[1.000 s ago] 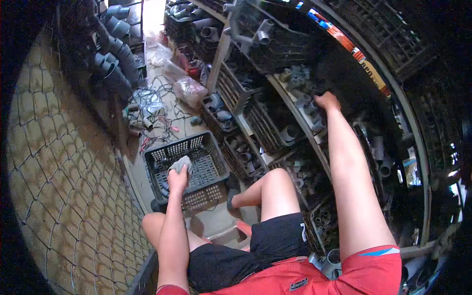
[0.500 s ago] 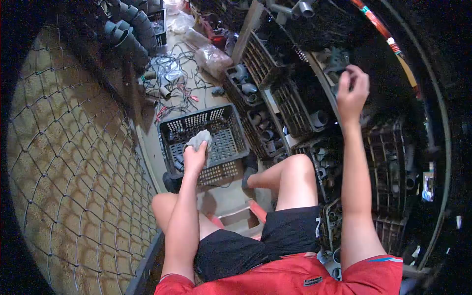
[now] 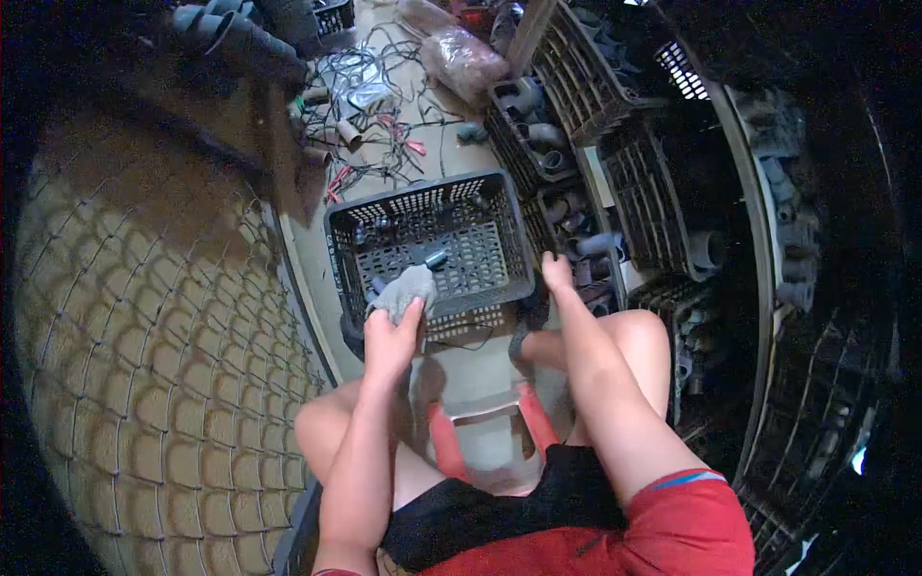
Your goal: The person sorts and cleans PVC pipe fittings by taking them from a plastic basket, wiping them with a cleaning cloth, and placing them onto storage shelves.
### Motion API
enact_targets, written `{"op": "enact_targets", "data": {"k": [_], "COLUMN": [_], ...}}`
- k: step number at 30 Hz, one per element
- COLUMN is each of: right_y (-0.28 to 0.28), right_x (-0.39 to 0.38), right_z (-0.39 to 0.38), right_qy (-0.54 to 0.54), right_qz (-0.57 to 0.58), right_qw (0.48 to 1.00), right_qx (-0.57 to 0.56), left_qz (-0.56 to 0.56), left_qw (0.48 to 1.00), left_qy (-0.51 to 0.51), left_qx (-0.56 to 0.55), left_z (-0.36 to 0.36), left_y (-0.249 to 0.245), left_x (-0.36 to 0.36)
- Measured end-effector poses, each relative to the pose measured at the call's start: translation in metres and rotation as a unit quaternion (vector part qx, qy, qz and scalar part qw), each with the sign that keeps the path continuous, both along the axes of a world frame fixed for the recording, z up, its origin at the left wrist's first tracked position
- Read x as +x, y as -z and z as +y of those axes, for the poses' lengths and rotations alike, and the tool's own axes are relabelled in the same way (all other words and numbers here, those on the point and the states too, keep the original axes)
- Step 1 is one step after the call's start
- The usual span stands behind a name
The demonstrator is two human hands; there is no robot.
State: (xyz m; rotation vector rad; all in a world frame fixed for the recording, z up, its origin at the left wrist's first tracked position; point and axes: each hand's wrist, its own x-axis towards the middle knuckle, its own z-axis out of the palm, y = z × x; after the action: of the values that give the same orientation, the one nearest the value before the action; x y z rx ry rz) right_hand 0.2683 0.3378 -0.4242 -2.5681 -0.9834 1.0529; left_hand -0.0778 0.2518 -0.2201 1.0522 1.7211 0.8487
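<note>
My left hand [image 3: 392, 341] is closed on a grey cloth [image 3: 411, 290] over the near left part of a black plastic basket [image 3: 523, 278]. A short grey pipe piece [image 3: 435, 259] shows just beyond the cloth, inside the basket's outline; whether it is held cannot be told. More small fittings lie along the basket's far side. My right hand [image 3: 556, 272] is just right of the basket, near a crate of pipe fittings [image 3: 567, 209]. Its fingers are small and partly hidden, so what they hold, if anything, cannot be made out.
Tangled cables [image 3: 384, 125] and a plastic-wrapped bundle [image 3: 463, 60] lie on the floor beyond the basket. Crates [image 3: 639, 192] of fittings stand on the right. A wire mesh fence [image 3: 154, 384] runs along the left. A red stool [image 3: 447, 444] is between my legs.
My right hand has come down from the upper right shelves to beside the basket. My left hand still has the cloth. The view has shifted, and a grey pipe piece now shows by the cloth.
</note>
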Motion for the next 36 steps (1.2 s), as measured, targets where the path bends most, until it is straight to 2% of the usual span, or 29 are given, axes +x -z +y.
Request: {"op": "enact_targets", "data": {"k": [2,4,5,6,8,9,10,12,13,15,16,18,20,21,22,23,25,26,27,29,35,36], "right_y": [0.025,0.029,0.040,0.046,0.059,0.073,0.082,0.138,0.136,0.130,0.125,0.106,0.095,0.158,0.148,0.134,0.164,0.184,0.209,0.220,0.184,0.201], "right_x": [0.011,0.005,0.008,0.006,0.004,0.007,0.009,0.024,0.024,0.024,0.023,0.018,0.017,0.035,0.022,0.013,0.017,0.016,0.018,0.016,0.016,0.018], "right_z": [-0.001,-0.022,-0.026,-0.029,-0.033,-0.035,-0.036,-0.033,-0.029,-0.018,-0.012,0.007,0.034,0.033,0.045,0.055,0.064,0.064,0.060,0.063,0.072,0.066], "right_qy": [0.007,-0.042,-0.111,-0.106,-0.087,-0.100,-0.081,0.005,0.011,-0.065,-0.062,-0.279,-0.454,-0.462,-0.464,-0.409,-0.363,-0.364,-0.387,-0.409,-0.437,-0.338], "right_qz": [-0.001,-0.091,-0.102,-0.101,-0.022,-0.029,-0.019,0.046,0.049,0.072,0.078,0.002,-0.047,-0.053,-0.044,-0.002,0.022,0.025,-0.058,-0.140,-0.094,-0.067], "right_qw": [1.000,0.993,0.986,0.987,0.992,0.992,0.995,0.997,0.997,0.995,0.995,0.959,0.890,0.865,0.865,0.906,0.931,0.931,0.920,0.901,0.885,0.932], "right_qx": [-0.023,0.058,0.074,0.067,0.085,0.074,0.053,0.063,0.062,0.012,0.008,0.045,0.025,0.187,0.183,0.109,0.022,0.016,-0.013,-0.036,-0.130,-0.116], "left_qz": [-0.007,-0.038,-0.035,-0.037,-0.041,-0.041,-0.041,-0.048,-0.056,-0.042,-0.031,-0.017,-0.012,-0.020,-0.016,-0.008,-0.018,-0.019,-0.023,-0.025,-0.046,-0.046], "left_qw": [1.000,0.992,0.991,0.991,0.990,0.995,0.998,0.997,0.997,0.995,0.991,0.989,0.974,0.978,0.977,0.973,0.973,0.971,0.973,0.975,0.980,0.978], "left_qy": [-0.001,0.022,0.025,0.033,0.050,0.042,0.032,0.028,0.019,0.034,0.045,0.034,0.058,0.050,0.046,0.067,0.096,0.095,0.103,0.108,0.104,0.108], "left_qx": [-0.014,-0.121,-0.128,-0.125,-0.125,-0.086,-0.047,-0.051,-0.054,-0.087,-0.121,-0.144,-0.220,-0.200,-0.208,-0.222,-0.210,-0.217,-0.205,-0.190,-0.161,-0.173], "left_z": [0.003,0.008,0.009,0.010,0.010,0.007,0.006,0.004,0.004,0.003,0.002,-0.002,-0.005,-0.006,-0.006,-0.008,-0.005,-0.004,-0.004,-0.001,0.004,0.005], "left_y": [-0.001,-0.010,-0.010,-0.008,0.000,0.008,0.011,0.010,0.007,0.003,0.000,-0.002,0.004,0.006,0.009,0.009,0.013,0.014,0.014,0.017,0.016,0.014], "left_x": [0.002,0.002,0.002,0.004,0.008,0.010,0.011,0.015,0.017,0.016,0.015,0.017,0.015,0.018,0.018,0.019,0.023,0.025,0.029,0.034,0.039,0.038]}}
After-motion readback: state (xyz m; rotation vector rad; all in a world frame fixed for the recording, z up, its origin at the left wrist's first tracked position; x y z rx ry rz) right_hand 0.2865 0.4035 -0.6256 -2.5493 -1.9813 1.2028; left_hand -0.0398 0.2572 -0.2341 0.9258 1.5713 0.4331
